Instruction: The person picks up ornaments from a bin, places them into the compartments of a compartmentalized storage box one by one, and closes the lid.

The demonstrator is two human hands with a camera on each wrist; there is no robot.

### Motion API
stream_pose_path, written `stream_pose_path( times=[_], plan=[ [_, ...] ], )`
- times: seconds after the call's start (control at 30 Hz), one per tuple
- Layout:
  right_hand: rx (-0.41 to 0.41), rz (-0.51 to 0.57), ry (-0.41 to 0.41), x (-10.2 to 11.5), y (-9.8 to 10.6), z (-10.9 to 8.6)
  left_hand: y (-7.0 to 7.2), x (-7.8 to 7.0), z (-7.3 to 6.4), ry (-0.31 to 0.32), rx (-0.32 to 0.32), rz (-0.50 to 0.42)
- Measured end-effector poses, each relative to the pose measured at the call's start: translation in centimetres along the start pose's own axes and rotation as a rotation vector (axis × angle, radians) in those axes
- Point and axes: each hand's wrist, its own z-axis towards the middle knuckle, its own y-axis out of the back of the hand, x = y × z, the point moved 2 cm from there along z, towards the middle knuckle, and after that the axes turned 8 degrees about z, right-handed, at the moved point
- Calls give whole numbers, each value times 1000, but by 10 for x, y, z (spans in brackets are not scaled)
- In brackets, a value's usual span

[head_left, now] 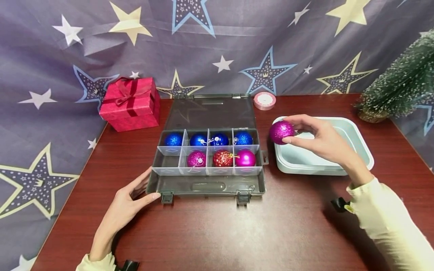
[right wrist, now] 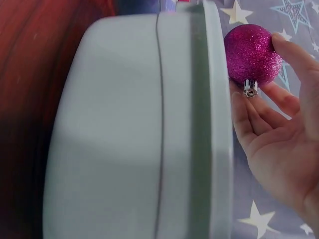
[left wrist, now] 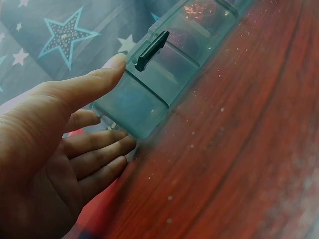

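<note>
My right hand (head_left: 320, 141) pinches a glittery magenta bauble (head_left: 282, 132) between thumb and fingers, over the left rim of a pale blue tub (head_left: 325, 171). Its silver cap (right wrist: 250, 88) shows in the right wrist view. My left hand (head_left: 127, 201) rests at the front left corner of a grey see-through divided box (head_left: 208, 185), thumb by a latch, fingers straight along the side. Blue baubles (head_left: 173, 139) fill the back row of compartments. In the second row sit a glittery magenta bauble (head_left: 196, 159), a red bauble (head_left: 222, 158) and a smooth magenta bauble (head_left: 245, 158); its leftmost compartment holds none.
The box's lid (head_left: 211, 114) lies open toward the back. A red gift box (head_left: 130, 107) stands at the back left, a pink ribbon roll (head_left: 265, 101) behind the tub. A small frosted tree (head_left: 400, 79) is at the far right, before a starry cloth (head_left: 230, 41).
</note>
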Motion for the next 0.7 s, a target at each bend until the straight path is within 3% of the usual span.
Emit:
stream_pose_path(
  times=[0.7],
  plan=[
    [176, 140, 89, 12, -66, 52, 1, -1, -1, -2, 1, -2]
  ],
)
